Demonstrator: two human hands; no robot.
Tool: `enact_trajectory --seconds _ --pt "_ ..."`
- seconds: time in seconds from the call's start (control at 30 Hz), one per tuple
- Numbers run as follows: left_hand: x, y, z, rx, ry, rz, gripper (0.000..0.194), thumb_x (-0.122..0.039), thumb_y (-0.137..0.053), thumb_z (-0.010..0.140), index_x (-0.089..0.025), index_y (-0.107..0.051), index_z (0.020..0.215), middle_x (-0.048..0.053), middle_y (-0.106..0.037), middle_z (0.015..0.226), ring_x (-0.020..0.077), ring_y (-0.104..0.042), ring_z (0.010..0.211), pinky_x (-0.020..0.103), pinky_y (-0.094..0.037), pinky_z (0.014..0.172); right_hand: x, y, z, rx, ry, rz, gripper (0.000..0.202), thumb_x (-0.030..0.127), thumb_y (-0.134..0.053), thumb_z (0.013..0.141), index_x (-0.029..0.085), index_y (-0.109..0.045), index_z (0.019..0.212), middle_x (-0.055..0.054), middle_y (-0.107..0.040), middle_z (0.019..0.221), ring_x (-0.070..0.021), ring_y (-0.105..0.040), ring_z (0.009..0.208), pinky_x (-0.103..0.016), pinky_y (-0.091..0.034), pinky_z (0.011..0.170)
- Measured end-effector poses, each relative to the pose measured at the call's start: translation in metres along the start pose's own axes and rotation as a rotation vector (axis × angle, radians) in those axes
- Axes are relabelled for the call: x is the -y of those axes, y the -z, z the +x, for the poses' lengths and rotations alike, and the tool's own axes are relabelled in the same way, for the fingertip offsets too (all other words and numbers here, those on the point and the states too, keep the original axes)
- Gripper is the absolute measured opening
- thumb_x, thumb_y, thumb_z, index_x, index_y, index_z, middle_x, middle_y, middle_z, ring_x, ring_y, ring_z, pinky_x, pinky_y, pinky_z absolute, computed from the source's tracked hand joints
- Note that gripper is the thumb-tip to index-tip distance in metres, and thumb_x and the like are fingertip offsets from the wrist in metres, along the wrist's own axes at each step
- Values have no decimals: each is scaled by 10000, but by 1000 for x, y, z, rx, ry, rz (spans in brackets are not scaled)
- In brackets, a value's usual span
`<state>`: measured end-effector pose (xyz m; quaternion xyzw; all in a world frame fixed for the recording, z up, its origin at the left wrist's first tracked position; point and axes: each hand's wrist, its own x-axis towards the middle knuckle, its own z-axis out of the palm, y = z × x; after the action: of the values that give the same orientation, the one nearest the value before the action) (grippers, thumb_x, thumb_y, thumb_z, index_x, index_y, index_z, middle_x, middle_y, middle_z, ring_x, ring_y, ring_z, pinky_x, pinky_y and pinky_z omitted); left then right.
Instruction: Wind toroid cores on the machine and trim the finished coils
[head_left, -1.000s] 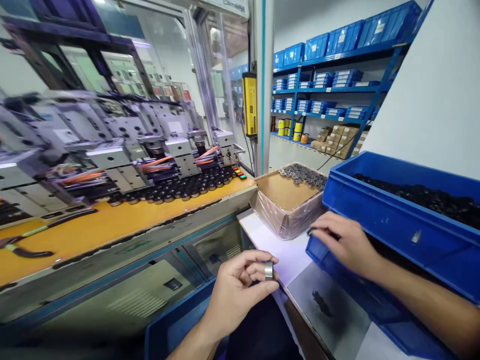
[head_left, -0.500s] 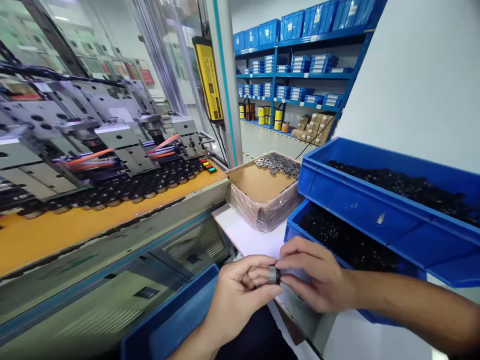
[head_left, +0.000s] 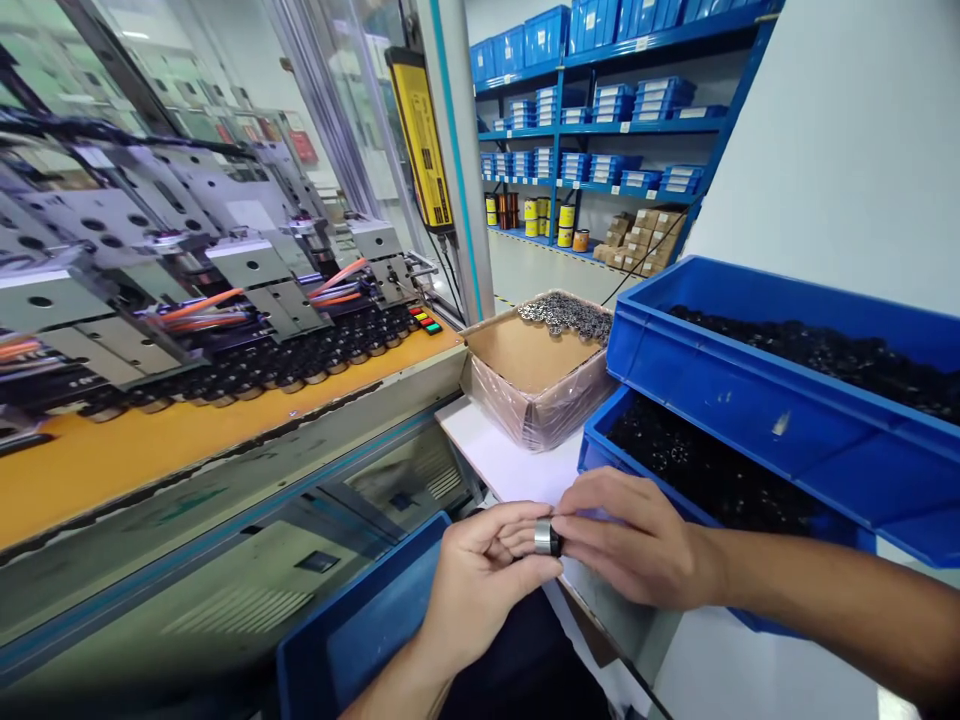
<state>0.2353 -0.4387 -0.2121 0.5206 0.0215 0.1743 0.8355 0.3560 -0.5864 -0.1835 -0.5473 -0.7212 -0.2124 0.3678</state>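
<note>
Between my two hands is a small round part, a silver metal ring with a black piece (head_left: 546, 537) on its right side. My left hand (head_left: 484, 575) holds it from the left, thumb below and fingers above. From the right, the fingertips of my right hand (head_left: 630, 540) press against the black side. Both hands are over the white table (head_left: 491, 460), near its front edge. Just behind my right hand stands the lower blue bin (head_left: 596, 450) of small black parts. How the black piece sits on the ring is partly hidden by my fingers.
An upper blue bin (head_left: 720, 370) of black parts rests above the lower one. A plastic-wrapped cardboard box (head_left: 517, 405) holds metal rings. At left, a machine (head_left: 255, 265) stands over an orange bench (head_left: 330, 400) with rows of black parts. Another blue bin (head_left: 352, 620) sits low at left.
My view has shifted slightly, so the bench and bins appear moved a little. Both hands stay together on the ring, whose silver side now catches more light.
</note>
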Motion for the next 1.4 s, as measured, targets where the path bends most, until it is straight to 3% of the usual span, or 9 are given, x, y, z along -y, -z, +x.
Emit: enact_trajectory --seconds 0.27,0.43,0.57,0.7,0.9,1.07,1.17,1.27,1.4 --pt "-6 3 -2 30 49 24 363 -68 -886 583 -228 -797 896 30 -810 796 168 -774 724 197 -622 711 -1 4 2 40 157 -96 186 74 -530 930 6 -640 1063 -152 -650 921 -216 -635 892 -338 -604 716" --pt "-6 3 -4 -3 80 17 336 -78 -884 586 -192 -797 891 55 -809 803 206 -777 743 261 -640 727 0 4 3 52 62 -67 171 46 -549 912 51 -648 1051 -110 -641 894 -172 -618 847 -304 -603 693" --pt "-3 3 -5 -5 117 -35 344 -78 -893 570 -197 -800 878 39 -803 749 215 -776 732 278 -645 724 2 3 2 71 104 -63 207 56 -583 898 49 -637 1098 -99 -632 879 -178 -627 844 -298 -598 696" --pt "2 6 -4 33 158 -133 321 -164 -904 599 -224 -802 897 43 -812 823 181 -776 759 210 -622 719 3 3 3 104 -64 51 209 91 -582 929 75 -619 1134 -99 -619 921 -157 -615 832 -294 -587 691" --pt "13 -2 -8 -50 118 -140 329 -131 -894 608 -230 -793 906 37 -815 855 154 -771 756 205 -619 726 -1 2 1 109 105 -93 201 102 -619 908 15 -624 1090 -107 -640 842 -181 -625 773 -315 -596 650" --pt "20 -13 -11 -202 -63 -64 346 -177 -900 611 -251 -771 923 33 -814 898 179 -773 822 253 -626 766 -1 0 -2 46 96 -135 201 86 -573 916 14 -604 1100 -158 -652 938 -227 -641 911 -362 -622 718" --pt "12 -5 -5 -125 -264 203 413 -133 -887 621 -288 -779 988 39 -806 979 191 -762 899 266 -617 812 2 3 -1 17 11 -31 202 27 -555 898 25 -592 1097 -171 -647 985 -220 -632 972 -365 -622 798" --pt "3 5 1 8 -482 507 305 -137 -853 675 -268 -800 945 57 -798 925 188 -756 826 268 -621 755 6 1 -1 24 -71 50 209 22 -513 918 52 -588 1110 -150 -649 961 -199 -632 936 -350 -620 779" --pt "-1 10 0 11 -670 670 248 -143 -812 734 -224 -788 967 56 -778 833 160 -741 722 236 -609 658 10 -8 -1 84 -120 77 195 98 -502 966 96 -590 1140 -118 -658 952 -176 -640 895 -315 -617 756"
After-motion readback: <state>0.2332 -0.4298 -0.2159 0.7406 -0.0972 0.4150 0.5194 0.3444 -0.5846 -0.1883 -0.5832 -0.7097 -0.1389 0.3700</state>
